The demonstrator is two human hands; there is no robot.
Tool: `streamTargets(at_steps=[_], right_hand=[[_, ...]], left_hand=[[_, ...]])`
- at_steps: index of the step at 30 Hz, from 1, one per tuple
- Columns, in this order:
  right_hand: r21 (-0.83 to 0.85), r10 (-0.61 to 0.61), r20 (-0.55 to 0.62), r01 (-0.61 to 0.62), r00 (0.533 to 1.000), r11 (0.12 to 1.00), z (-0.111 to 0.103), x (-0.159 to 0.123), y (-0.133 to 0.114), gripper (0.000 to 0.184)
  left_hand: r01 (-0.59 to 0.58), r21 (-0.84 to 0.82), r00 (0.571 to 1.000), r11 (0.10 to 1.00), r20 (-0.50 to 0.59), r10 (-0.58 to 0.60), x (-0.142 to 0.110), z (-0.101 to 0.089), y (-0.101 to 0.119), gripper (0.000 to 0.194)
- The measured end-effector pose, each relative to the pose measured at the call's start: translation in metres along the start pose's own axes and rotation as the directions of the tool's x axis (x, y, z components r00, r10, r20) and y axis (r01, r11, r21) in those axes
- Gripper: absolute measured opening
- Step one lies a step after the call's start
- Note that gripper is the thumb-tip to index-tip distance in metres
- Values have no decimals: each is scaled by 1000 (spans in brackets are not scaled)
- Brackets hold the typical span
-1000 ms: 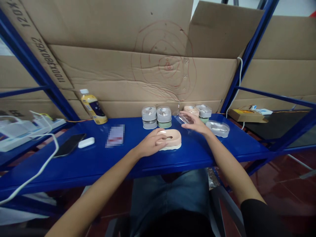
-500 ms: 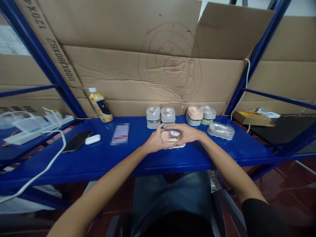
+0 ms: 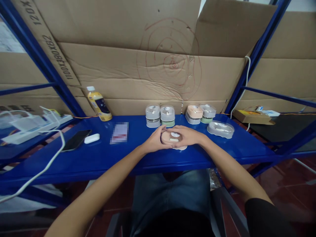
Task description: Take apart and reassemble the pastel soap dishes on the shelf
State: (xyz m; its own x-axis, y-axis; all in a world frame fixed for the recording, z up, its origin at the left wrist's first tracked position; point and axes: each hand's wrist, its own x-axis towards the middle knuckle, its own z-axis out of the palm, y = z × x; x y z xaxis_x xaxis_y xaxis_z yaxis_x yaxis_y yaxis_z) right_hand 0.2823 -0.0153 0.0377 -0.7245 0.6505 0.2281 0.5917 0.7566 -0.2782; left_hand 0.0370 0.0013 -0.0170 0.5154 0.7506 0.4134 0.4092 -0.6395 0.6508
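A peach oval box with a clear lid (image 3: 172,137) rests on the blue shelf (image 3: 98,158) right in front of me. My left hand (image 3: 155,141) grips its left end, fingers curled round it. My right hand (image 3: 188,136) wraps over its right end and lid. Behind it stand two grey-lidded boxes (image 3: 160,116), one white and one green. To the right are a peach box (image 3: 194,114), a green one (image 3: 207,113) and a loose clear lid (image 3: 220,129).
A yellow drink bottle (image 3: 98,104) stands at the back left. A blurred card (image 3: 119,133), a white earbud case (image 3: 92,138), a black phone (image 3: 75,140) and a white cable (image 3: 46,164) lie to the left. Cardboard sheets (image 3: 123,65) back the shelf. Blue uprights (image 3: 256,52) flank it.
My right hand brought the clear lid from the back down onto the peach box. Both hands now press together on the box, closer than a half second ago.
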Motion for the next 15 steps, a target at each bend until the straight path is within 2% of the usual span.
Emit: streamTargets(at_steps=[2,4,6,11,15], right_hand=[[-89,145,-17,-146,989,985,0,-12,-9,85],[-167,289,-39,-292,956,942,0,-27,-16,89],[-219,366,-64,-371,928,902,-3,-44,-18,92],[-291,385,-129,-406,914,866,-17,-81,-5,83],[-347,437,-166,-467,884,813,-15,-87,2,70]], left_hand=[[-37,44,999,998,-14,38,0,0,-1,91],[-75,107,997,991,-29,78,0,-1,0,63],[-86,155,994,984,-50,95,0,-2,2,42],[-69,180,995,981,-65,82,0,-4,6,30],[-60,183,995,981,-64,72,1,-3,5,27]])
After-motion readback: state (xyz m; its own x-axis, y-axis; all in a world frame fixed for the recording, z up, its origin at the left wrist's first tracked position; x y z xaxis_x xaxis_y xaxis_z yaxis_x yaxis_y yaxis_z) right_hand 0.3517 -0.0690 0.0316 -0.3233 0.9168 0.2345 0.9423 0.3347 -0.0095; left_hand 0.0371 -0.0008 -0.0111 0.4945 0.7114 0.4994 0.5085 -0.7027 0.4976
